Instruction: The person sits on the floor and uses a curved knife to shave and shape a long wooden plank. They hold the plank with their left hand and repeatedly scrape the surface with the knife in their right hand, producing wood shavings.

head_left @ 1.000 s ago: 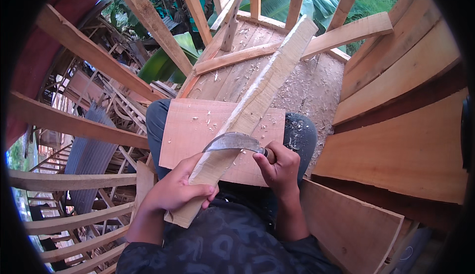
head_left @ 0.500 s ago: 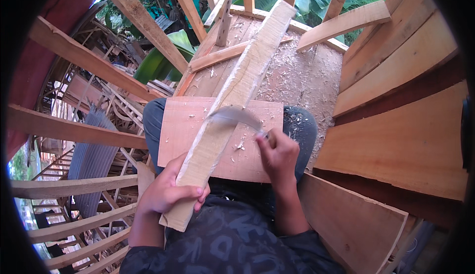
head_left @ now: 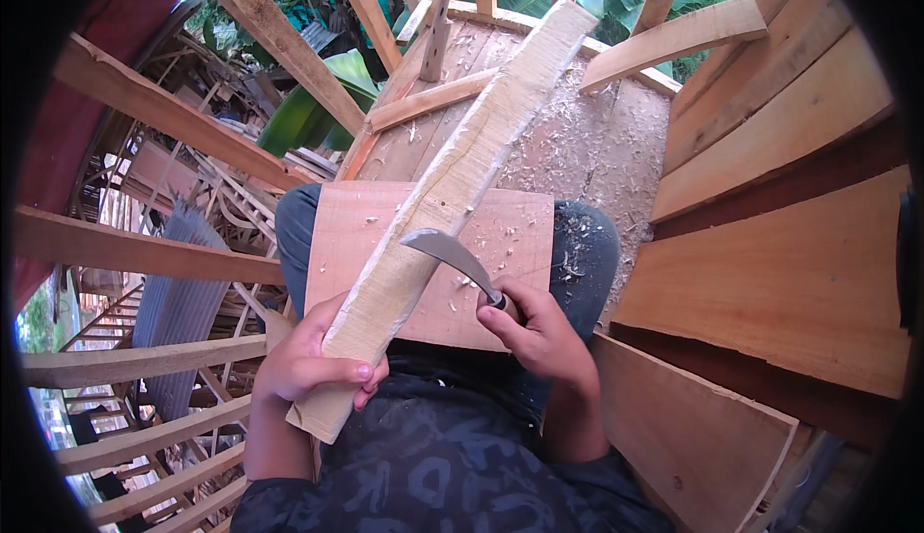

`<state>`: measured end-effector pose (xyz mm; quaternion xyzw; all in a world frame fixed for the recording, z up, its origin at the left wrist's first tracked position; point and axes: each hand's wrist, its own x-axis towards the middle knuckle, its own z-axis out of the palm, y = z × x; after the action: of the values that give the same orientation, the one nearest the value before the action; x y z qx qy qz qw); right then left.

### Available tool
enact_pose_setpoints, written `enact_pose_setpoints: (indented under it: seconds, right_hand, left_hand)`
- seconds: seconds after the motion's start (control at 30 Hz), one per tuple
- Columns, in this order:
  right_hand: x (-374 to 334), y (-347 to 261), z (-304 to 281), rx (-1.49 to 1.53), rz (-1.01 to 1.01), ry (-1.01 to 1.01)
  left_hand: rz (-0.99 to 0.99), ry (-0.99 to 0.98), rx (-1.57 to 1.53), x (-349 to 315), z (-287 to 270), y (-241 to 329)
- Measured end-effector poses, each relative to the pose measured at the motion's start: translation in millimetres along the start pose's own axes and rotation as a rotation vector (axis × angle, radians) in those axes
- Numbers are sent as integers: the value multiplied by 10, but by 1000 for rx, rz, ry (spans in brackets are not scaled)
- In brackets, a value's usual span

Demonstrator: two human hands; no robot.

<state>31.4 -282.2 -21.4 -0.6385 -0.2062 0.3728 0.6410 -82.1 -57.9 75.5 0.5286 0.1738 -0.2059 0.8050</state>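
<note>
A long pale wooden plank [head_left: 452, 182] slants from my lap up and away to the right. My left hand [head_left: 332, 360] is wrapped round its near end, thumb across the top. In my right hand [head_left: 529, 326] is the handle of a curved knife [head_left: 452, 254], a sickle-like blade whose tip points left. The blade lies over the plank's right edge at about mid-length; whether it touches the wood I cannot tell. Under the plank a flat reddish board [head_left: 337, 234] rests across my thighs, with a few shavings on it.
Wood shavings cover the plank floor [head_left: 602, 162] ahead. A loose batten [head_left: 433, 102] and a short board [head_left: 674, 44] lie near the far rail. Slatted uprights [head_left: 183, 133] stand at the left, and wide boards [head_left: 770, 273] lean along the right.
The knife, blurred by motion before, has come down toward me and now shows sharply. My left hand and the plank's near end have shifted slightly left and nearer.
</note>
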Motion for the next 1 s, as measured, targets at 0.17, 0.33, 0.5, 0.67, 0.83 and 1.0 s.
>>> enact_pose_setpoints:
  seconds: [0.17,0.33,0.5,0.67,0.83,1.0]
  right_hand:
    - [-111,-78,-161,223,-201,-161]
    - [-53,16,-188,334,-77,-56]
    - [-71,12,-105,320,-117,-67]
    - [-68,71,-97,408,-110,-14]
    - [-58,-4,-62,471,-65,27]
    - [-64,33,-105,596,-28,-10]
  left_hand:
    - [-21,-41,-34,-40,-58,9]
    - [5,-67,15,-10,-72,24]
    - [-16,-45,-6,-20,-105,31]
    - [-25,-18,-57,-26,-132,28]
    - [-18,-37,-95,21,-214,-20]
    - [-20,-36,-53,15,-219,-44]
